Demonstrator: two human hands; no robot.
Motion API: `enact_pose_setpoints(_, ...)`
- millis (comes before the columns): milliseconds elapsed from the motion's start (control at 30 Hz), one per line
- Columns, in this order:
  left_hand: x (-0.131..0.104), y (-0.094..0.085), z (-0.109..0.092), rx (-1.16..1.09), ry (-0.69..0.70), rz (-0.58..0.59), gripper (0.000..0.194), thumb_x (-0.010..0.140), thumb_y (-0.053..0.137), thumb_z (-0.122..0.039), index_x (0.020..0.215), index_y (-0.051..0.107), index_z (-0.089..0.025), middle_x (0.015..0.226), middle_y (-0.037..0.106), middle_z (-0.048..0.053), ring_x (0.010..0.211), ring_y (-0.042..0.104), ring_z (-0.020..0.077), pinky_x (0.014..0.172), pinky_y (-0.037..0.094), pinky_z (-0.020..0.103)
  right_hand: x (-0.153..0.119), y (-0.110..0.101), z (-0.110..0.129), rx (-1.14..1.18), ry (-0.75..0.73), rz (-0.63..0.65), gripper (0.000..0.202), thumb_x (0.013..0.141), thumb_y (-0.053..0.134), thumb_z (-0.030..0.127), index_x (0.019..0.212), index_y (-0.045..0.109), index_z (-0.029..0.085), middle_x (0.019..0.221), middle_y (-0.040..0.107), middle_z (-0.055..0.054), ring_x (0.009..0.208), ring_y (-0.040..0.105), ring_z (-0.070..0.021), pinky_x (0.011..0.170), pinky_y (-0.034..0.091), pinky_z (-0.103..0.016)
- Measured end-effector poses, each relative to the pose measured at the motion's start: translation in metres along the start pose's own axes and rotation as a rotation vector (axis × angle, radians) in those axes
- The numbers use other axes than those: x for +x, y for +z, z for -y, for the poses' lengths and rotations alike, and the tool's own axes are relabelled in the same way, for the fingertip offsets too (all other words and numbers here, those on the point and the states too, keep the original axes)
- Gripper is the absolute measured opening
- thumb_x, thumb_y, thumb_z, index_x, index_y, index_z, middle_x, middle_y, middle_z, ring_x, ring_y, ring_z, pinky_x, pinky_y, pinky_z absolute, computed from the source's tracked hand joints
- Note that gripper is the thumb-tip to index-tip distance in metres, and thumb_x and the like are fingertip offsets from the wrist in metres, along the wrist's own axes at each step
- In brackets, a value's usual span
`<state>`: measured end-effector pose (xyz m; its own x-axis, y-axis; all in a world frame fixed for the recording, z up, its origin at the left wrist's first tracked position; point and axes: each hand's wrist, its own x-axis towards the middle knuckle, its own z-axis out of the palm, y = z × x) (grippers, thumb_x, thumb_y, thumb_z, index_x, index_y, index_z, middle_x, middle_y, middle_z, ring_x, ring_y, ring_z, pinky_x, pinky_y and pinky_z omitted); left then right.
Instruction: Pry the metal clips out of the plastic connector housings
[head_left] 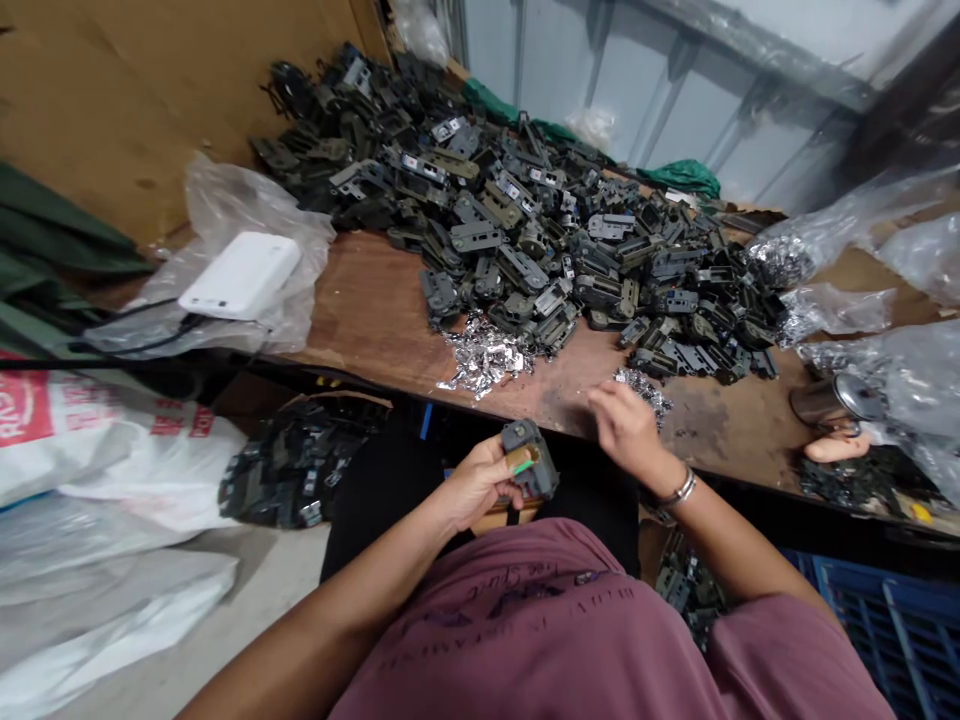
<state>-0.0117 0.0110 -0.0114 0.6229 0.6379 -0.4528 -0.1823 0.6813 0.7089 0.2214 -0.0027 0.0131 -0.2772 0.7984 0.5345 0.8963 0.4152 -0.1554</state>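
Note:
My left hand (478, 487) is closed around a dark grey plastic part (541, 452) just below the table's front edge, above my lap. Its thumb has a tan wrap with a green strip and lies over the part. To the right, my right hand (626, 428) hovers at the table edge with its fingers drawn together; whatever they may hold is too small to make out. Right behind it lies a small heap of shiny metal pieces (651, 394). A larger heap of shiny metal clips (487, 358) sits farther left, in front of a big pile of grey parts (502, 215).
A white box with cables (244, 272) rests on clear plastic at left. Plastic bags (900, 375) and a metal can (836, 400) stand at right. Below the table are more dark parts (300, 465), white sacks (112, 440) and a blue crate (892, 610).

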Motion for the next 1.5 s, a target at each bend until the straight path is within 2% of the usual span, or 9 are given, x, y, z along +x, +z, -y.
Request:
enact_pose_setpoints(100, 0.0, 0.007, -0.004, 0.094, 0.108, -0.049, 0.049, 0.058, 0.087, -0.041, 0.087, 0.059, -0.014, 0.076, 0.068, 0.002, 0.063, 0.064, 0.0135, 0.053, 0.054, 0.023, 0.012, 0.001, -0.032, -0.25, 0.245, 0.274, 0.02, 0.09, 0.055, 0.025, 0.094, 0.07, 0.014, 0.09, 0.064, -0.012, 0.086, 0.061, -0.0224, 0.074, 0.05, -0.031)
enact_pose_setpoints(200, 0.001, 0.014, -0.004, 0.211, 0.165, -0.078, 0.044, 0.063, 0.083, -0.042, 0.084, 0.057, -0.014, 0.071, 0.066, 0.001, 0.058, 0.061, 0.0118, 0.049, 0.049, 0.021, 0.023, 0.005, -0.043, -0.373, 0.307, 0.527, 0.023, 0.09, 0.054, 0.028, 0.084, 0.071, 0.014, 0.087, 0.064, -0.012, 0.086, 0.061, -0.0226, 0.072, 0.045, -0.029)
enact_pose_setpoints(333, 0.001, 0.018, -0.004, 0.304, 0.192, -0.189, 0.044, 0.064, 0.08, -0.043, 0.085, 0.054, -0.015, 0.066, 0.062, -0.002, 0.051, 0.056, 0.0101, 0.044, 0.043, 0.02, 0.027, 0.007, -0.031, -0.318, 0.354, 0.56, 0.027, 0.094, 0.048, 0.027, 0.088, 0.071, 0.014, 0.093, 0.067, -0.011, 0.086, 0.062, -0.0202, 0.07, 0.041, -0.027)
enact_pose_setpoints(500, 0.001, 0.013, -0.008, 0.386, 0.319, -0.298, 0.04, 0.062, 0.08, -0.037, 0.086, 0.057, -0.015, 0.071, 0.062, -0.003, 0.058, 0.055, 0.0091, 0.058, 0.048, 0.023, 0.02, 0.008, -0.012, -0.055, 0.33, 0.673, 0.026, 0.097, 0.047, 0.028, 0.096, 0.072, 0.022, 0.097, 0.071, -0.005, 0.089, 0.065, -0.0183, 0.074, 0.042, -0.025)
enact_pose_setpoints(667, 0.005, 0.01, -0.007, 0.453, 0.396, -0.323, 0.036, 0.061, 0.08, -0.032, 0.085, 0.058, -0.015, 0.078, 0.064, 0.0, 0.073, 0.06, 0.0127, 0.073, 0.049, 0.026, 0.012, 0.014, -0.01, -0.013, 0.352, 0.613, 0.028, 0.096, 0.049, 0.031, 0.115, 0.066, 0.018, 0.107, 0.071, -0.009, 0.095, 0.065, -0.0196, 0.081, 0.045, -0.026)
enact_pose_setpoints(900, 0.006, 0.012, -0.005, 0.621, 0.401, -0.386, 0.036, 0.06, 0.08, -0.029, 0.08, 0.053, -0.018, 0.072, 0.062, -0.003, 0.066, 0.056, 0.0117, 0.065, 0.046, 0.024, 0.009, 0.013, 0.003, 0.275, 0.282, 0.46, 0.012, 0.088, 0.057, 0.02, 0.086, 0.069, 0.018, 0.082, 0.071, -0.005, 0.076, 0.064, -0.015, 0.072, 0.046, -0.024)
enact_pose_setpoints(1000, 0.002, 0.013, -0.007, 0.68, 0.421, -0.299, 0.03, 0.064, 0.076, -0.024, 0.085, 0.055, -0.018, 0.084, 0.068, 0.001, 0.073, 0.062, 0.0138, 0.068, 0.048, 0.025, 0.011, 0.004, 0.019, 0.464, 0.272, 0.397, 0.009, 0.085, 0.058, 0.018, 0.083, 0.067, 0.018, 0.073, 0.069, -0.001, 0.064, 0.061, -0.0115, 0.063, 0.044, -0.021)
enact_pose_setpoints(1267, -0.005, 0.009, -0.003, 0.771, 0.468, -0.165, 0.034, 0.068, 0.072, -0.022, 0.099, 0.06, -0.018, 0.107, 0.072, 0.007, 0.088, 0.067, 0.0176, 0.079, 0.051, 0.029, 0.018, -0.02, 0.022, 0.609, 0.258, 0.562, 0.009, 0.08, 0.067, 0.014, 0.088, 0.065, 0.018, 0.073, 0.07, 0.001, 0.062, 0.063, -0.0107, 0.061, 0.046, -0.02)
enact_pose_setpoints(1500, -0.01, 0.006, -0.001, 0.71, 0.389, -0.151, 0.035, 0.066, 0.073, -0.024, 0.098, 0.061, -0.017, 0.096, 0.072, 0.004, 0.081, 0.065, 0.0155, 0.075, 0.051, 0.027, -0.008, -0.008, 0.032, 0.4, -0.123, 0.285, 0.014, 0.092, 0.05, 0.012, 0.097, 0.061, 0.018, 0.085, 0.071, -0.006, 0.073, 0.066, -0.0142, 0.064, 0.05, -0.024)
